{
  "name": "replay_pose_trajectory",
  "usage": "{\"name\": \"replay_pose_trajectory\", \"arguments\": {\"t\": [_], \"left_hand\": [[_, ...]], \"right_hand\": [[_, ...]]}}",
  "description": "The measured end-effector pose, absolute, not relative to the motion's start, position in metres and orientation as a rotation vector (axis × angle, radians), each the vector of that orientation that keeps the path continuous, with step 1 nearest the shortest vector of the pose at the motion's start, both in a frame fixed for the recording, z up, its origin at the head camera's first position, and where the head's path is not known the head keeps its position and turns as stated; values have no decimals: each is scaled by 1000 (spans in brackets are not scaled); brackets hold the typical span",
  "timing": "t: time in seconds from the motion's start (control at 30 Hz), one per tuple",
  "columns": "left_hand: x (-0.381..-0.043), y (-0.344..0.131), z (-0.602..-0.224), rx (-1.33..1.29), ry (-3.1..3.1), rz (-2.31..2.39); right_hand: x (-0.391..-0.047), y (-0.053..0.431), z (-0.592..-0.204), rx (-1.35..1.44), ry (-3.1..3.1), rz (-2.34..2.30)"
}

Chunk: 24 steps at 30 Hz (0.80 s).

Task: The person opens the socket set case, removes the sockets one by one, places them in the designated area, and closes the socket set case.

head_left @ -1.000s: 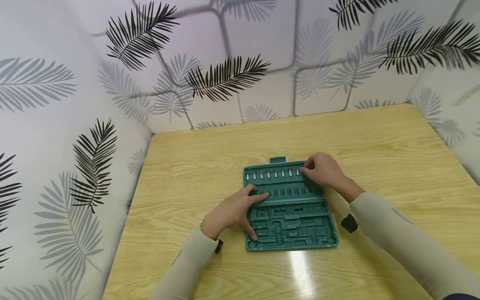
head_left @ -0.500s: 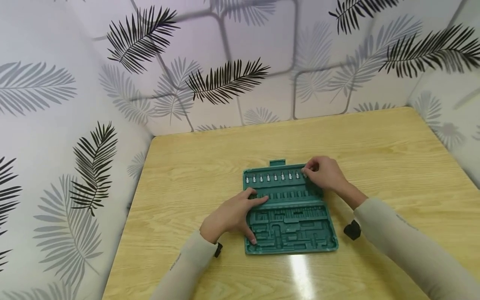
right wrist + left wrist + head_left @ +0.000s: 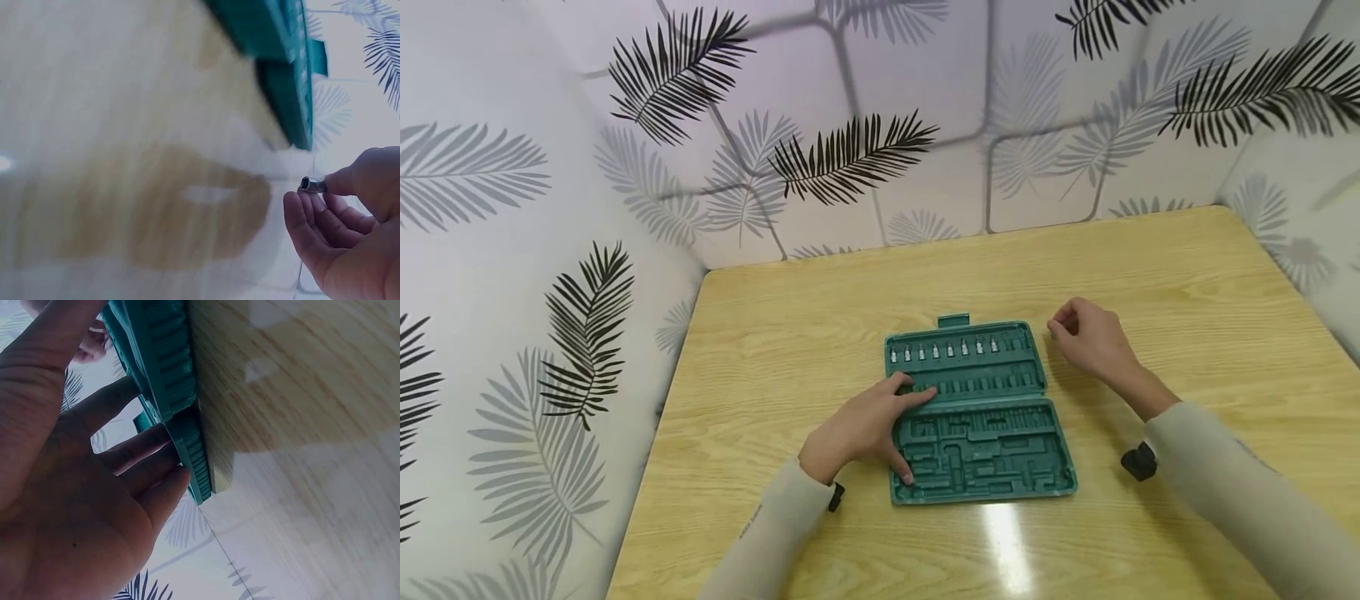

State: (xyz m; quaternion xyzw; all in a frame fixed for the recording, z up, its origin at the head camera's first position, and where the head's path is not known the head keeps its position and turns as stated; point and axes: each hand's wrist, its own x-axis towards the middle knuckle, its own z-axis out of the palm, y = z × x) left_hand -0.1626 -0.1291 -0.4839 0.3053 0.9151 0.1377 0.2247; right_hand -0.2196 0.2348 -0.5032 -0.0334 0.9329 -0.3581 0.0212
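A green plastic tool case (image 3: 992,492) lies unfolded on the table, with molded recesses in both halves. Along its upper half stands a row of small metal sockets (image 3: 951,350), and the right end of that row has vacant slots. My left hand (image 3: 868,421) rests with spread fingers on the case's left side, thumb on the lower half and fingers on the upper half. Just right of the case, apart from it, my right hand (image 3: 1093,337) pinches a small metal socket (image 3: 314,184) between thumb and fingertips. In the right wrist view that socket's hollow end shows.
The light wooden table (image 3: 790,317) extends around the case on all sides. Behind and to the left rises a pale wall (image 3: 925,183) printed with leaves. A green latch tab (image 3: 953,320) sticks out from the case's far edge.
My right hand has lifted a socket from the right end of the upper row and moved right, off the case. The left hand has stayed in place.
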Motion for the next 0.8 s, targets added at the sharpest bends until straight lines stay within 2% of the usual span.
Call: {"name": "replay_pose_trajectory", "arguments": {"t": [0.2,0.27,0.33,0.43,0.5,0.8], "left_hand": [[-164,-133,-486,872,2529,389],[-171,-140,-508,928,2545,386],[-171,-142,-509,932,2542,403],[-170,-141,-509,919,2541,414],[-163,-135,-489,862,2519,430],[-162,-134,-488,890,2526,410]], "right_hand": [[-216,255,-507,-58,2910,-978],[-217,259,-507,-46,2903,-967],[-218,260,-506,-39,2895,-955],[-219,261,-506,-35,2892,-936],[-219,261,-506,-31,2897,-925],[-217,263,-505,-19,2889,-922]]}}
